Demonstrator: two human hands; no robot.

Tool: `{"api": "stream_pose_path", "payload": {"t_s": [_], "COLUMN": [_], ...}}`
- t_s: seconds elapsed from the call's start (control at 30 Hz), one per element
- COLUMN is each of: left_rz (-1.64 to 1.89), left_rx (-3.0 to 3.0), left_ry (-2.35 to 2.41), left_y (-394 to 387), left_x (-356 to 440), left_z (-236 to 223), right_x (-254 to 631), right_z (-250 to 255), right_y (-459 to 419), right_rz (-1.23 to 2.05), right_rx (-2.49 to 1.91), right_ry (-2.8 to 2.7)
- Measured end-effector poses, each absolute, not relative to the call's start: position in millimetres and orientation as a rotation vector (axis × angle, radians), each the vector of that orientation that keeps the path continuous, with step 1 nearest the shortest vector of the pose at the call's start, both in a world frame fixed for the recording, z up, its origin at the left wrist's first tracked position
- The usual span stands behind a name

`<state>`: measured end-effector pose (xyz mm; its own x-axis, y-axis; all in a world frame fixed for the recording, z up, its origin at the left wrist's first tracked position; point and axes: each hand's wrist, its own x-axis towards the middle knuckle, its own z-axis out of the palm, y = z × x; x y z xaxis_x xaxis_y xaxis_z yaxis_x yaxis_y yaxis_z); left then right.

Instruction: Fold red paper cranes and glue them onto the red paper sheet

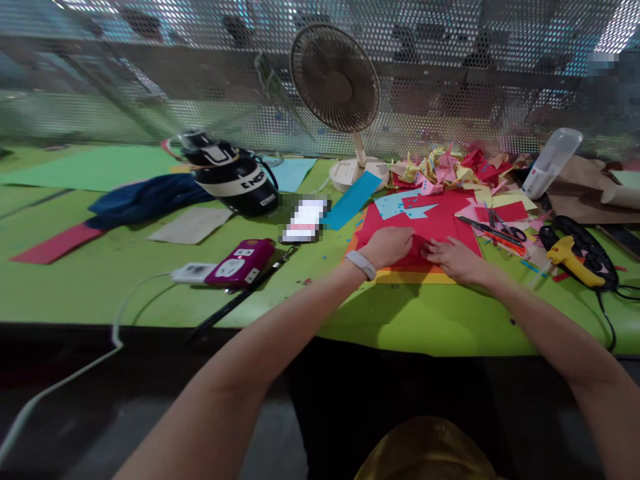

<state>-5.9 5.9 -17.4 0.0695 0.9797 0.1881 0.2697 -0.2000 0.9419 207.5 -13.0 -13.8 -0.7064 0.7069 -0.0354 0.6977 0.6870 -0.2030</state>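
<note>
Red paper [470, 230] lies on top of orange and yellow sheets [400, 277] on the green table, in front of me. My left hand [390, 245], with a pale band at the wrist, is closed with curled fingers on a darker red piece of paper [419, 252]. My right hand [453, 259] rests on the same red paper from the other side, its fingers stretched and slightly apart. Light blue paper scraps [400, 205] lie just beyond my hands. A pair of scissors [510, 232] and an orange cutter [495, 235] are right of the stack.
A fan [336, 80] stands behind the papers, beside a heap of folded paper pieces [445, 170]. A yellow glue gun [575, 260] lies right, near a clear bottle [553, 163]. Leftward are a phone [305, 220], a purple device [243, 262] with a cable and a black jug [240, 180].
</note>
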Motion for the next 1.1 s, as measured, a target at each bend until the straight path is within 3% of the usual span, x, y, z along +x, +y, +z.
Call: {"api": "stream_pose_path", "payload": {"t_s": [0.13, 0.4, 0.77, 1.1], "left_rz": [1.053, 0.197, -0.030, 0.013], "left_rx": [1.861, 2.567, 2.385, 2.321], "left_ry": [1.416, 1.606, 1.788, 1.794], "left_y": [-7, -13, -16, -17], "left_x": [14, 2, -67, -76], "left_z": [-31, -34, -26, -28], "right_x": [208, 212, 215, 265], "right_z": [-13, -13, -6, -10], "right_y": [-13, -11, -11, -36], "right_rz": [0.300, 0.192, 0.201, 0.134], "right_rx": [-1.171, -1.178, -1.193, -1.157], "right_ry": [-2.863, -3.014, -3.083, -3.004]}}
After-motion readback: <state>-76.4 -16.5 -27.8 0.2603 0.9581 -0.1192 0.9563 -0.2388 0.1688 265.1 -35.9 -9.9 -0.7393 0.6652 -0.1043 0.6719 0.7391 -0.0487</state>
